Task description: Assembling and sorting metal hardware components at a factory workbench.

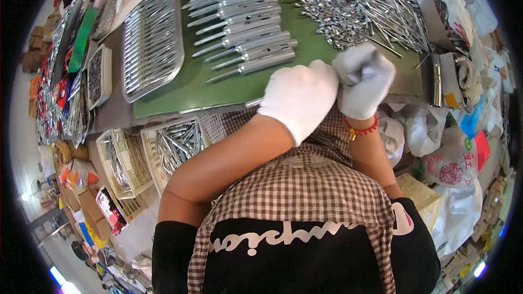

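Note:
My left hand [302,95], in a white glove, is closed at the near edge of the green table mat [169,102]. What its fingers hold is hidden behind the hand. The short end of a silver metal rod [253,103] shows beside it, but whether it is in my grip I cannot tell. Touching the left, my right hand [364,79] is gloved too, its fingers curled into a pinch with the contents out of sight. Just beyond lies a row of silver cylindrical tools [267,63] with slim pointed shafts. Small metal fittings [332,16] and long thin rods [395,19] are heaped farther right.
A metal tray [178,57] of slim metal parts lies on the left, with a smaller tray [107,76] beside it. Below the table edge are plastic baskets [148,147] of metal parts. Plastic bags [452,158] hang or lie at right, near a shiny metal tube [437,81].

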A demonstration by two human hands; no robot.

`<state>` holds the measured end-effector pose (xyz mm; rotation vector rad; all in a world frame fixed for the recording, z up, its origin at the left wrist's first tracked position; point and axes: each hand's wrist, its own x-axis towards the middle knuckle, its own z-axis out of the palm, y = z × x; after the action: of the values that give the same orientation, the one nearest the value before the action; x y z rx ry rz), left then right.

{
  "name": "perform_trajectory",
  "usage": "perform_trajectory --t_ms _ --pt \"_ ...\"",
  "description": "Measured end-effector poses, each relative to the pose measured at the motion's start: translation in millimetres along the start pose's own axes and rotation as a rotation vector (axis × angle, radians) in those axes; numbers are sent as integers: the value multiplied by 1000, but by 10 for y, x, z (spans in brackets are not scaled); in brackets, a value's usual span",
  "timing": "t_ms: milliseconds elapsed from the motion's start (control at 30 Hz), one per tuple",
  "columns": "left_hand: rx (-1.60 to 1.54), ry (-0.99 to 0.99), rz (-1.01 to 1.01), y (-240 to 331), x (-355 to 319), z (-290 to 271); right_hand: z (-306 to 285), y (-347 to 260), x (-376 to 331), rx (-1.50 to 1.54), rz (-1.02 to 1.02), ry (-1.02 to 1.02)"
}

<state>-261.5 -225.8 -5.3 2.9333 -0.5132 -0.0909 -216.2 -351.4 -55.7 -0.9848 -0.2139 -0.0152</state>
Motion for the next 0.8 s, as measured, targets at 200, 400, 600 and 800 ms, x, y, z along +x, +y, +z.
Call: perform_trajectory --t_ms 200,400,600,800 --pt "-56 -29 -178 -230 -475 -93 -53 -39 38 333 107 -82" --pt "97 150 -581 -782 -2037 139 12 -40 34 329 203 -53" --pt "138 442 -368 -568 -1375 6 41 -78 24 174 232 32" --pt "16 485 -81 -648 -460 10 86 -96 -108 -284 152 -144"
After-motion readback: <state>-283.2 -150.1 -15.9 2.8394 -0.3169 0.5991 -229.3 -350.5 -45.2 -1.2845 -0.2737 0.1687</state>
